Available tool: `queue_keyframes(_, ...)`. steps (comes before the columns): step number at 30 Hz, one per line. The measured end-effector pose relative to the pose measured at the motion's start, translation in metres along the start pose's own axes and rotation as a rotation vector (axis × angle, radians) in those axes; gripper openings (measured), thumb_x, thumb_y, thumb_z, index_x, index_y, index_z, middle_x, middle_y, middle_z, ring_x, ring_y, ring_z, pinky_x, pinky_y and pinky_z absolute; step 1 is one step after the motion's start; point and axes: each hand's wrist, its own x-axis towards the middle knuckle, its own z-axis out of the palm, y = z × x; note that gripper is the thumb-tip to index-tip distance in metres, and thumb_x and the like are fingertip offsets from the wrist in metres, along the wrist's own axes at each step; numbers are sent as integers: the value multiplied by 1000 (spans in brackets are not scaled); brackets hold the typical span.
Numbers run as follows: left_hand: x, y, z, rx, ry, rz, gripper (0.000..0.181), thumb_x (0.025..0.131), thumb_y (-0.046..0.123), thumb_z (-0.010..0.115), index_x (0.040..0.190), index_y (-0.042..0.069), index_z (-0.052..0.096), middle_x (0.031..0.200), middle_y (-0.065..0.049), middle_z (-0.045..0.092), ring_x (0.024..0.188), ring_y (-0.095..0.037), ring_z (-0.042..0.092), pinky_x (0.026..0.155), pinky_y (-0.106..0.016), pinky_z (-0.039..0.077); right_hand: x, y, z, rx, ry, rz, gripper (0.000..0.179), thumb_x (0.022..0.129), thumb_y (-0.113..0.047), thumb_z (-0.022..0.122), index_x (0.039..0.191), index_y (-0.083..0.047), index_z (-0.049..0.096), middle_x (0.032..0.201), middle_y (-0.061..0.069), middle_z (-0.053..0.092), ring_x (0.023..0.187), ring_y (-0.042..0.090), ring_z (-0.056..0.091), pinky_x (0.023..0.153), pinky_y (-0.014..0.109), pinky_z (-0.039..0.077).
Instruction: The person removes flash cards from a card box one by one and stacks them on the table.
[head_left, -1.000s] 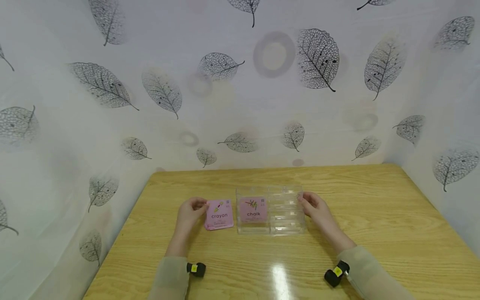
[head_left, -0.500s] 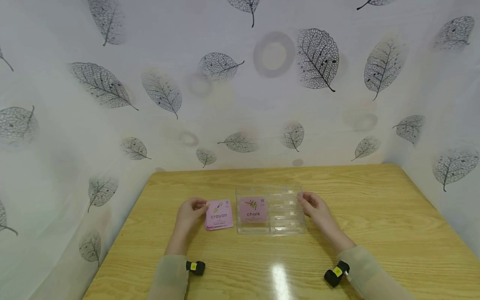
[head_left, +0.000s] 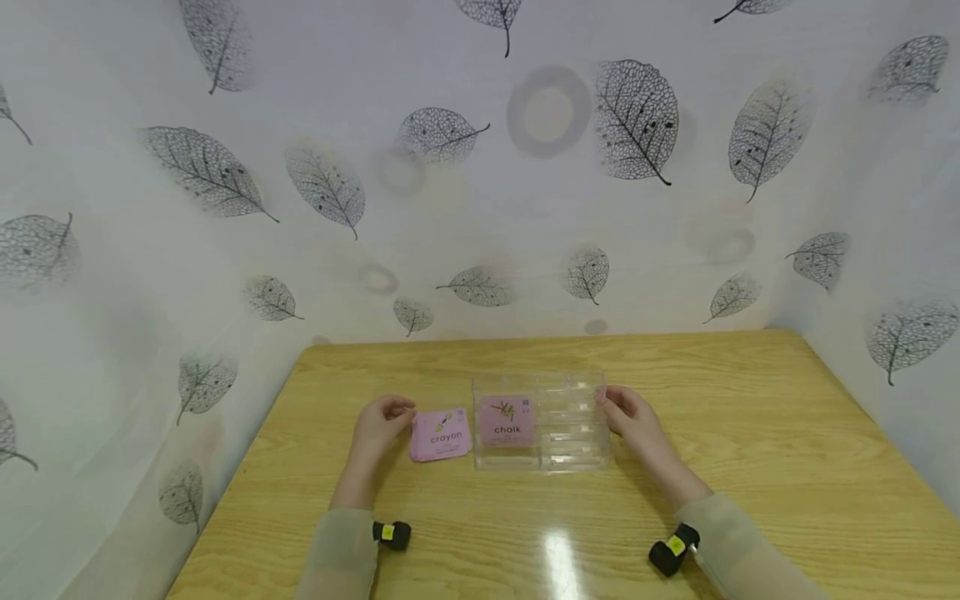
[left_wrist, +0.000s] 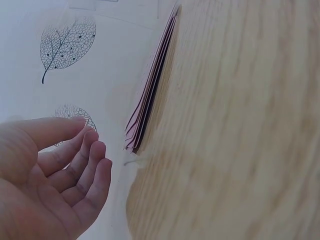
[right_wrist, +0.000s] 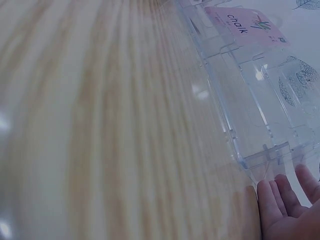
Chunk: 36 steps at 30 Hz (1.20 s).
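Note:
A stack of pink cards [head_left: 441,435], the top one printed "crayon", lies on the wooden table in the head view. The left wrist view shows the layered edges of the card stack [left_wrist: 152,85], slightly fanned. My left hand [head_left: 380,429] is just left of the stack with nothing in its grasp; its fingers are loosely bent and stand apart from the cards [left_wrist: 80,175]. To the right is a clear plastic holder [head_left: 573,425] with stepped compartments. My right hand [head_left: 630,412] pinches the holder's right side wall between thumb and fingers. A pink "chalk" card [head_left: 507,421] sits in the holder's left half.
The wooden table [head_left: 480,525] reaches back to a white curtain [head_left: 480,200] printed with leaves. Black wrist cameras [head_left: 392,535] are strapped at both sleeves.
The left fingers have let go of the card stack. The crayon cards have dropped down flatter and turned a little, their top edge now lower. The right hand and holder stay put.

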Motion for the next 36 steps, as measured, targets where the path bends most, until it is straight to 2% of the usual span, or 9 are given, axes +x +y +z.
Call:
queue_keyframes(4,-1,2,-1,-20,-2,6,21,101,10,68,118,-1,73,105,-14,71,96,-22,65,80,-25,53,0,0,0,5,-1,-2,55,114,-37,50,152,2,47,154,25,53,141,35,52,98,23,56)
queue_keyframes(8,-1,3,-1,-41,11,13,21,101,10,68,118,0,73,107,-14,71,96,-21,66,81,-24,55,0,1,-1,8,-12,-5,57,113,-38,50,153,2,46,154,25,52,141,35,52,100,25,56)
queue_keyframes(15,-3,9,-1,-66,25,23,20,101,9,69,118,-1,73,104,-14,72,90,-18,66,76,-20,57,-1,0,-1,-2,-16,-7,58,114,-39,50,154,2,45,154,26,52,142,36,52,103,30,56)
queue_keyframes(25,-7,15,0,-75,27,97,18,101,6,69,115,-4,73,105,-19,74,91,-21,71,80,-26,63,-2,-2,0,2,-10,-3,58,113,-39,50,153,3,46,154,26,52,142,36,52,99,25,56)
queue_keyframes(36,-11,24,3,-36,32,88,18,99,8,71,115,1,74,106,-16,75,93,-21,70,81,-25,60,-3,-4,0,0,-8,1,59,113,-39,50,154,4,44,155,27,51,142,37,51,98,24,55)
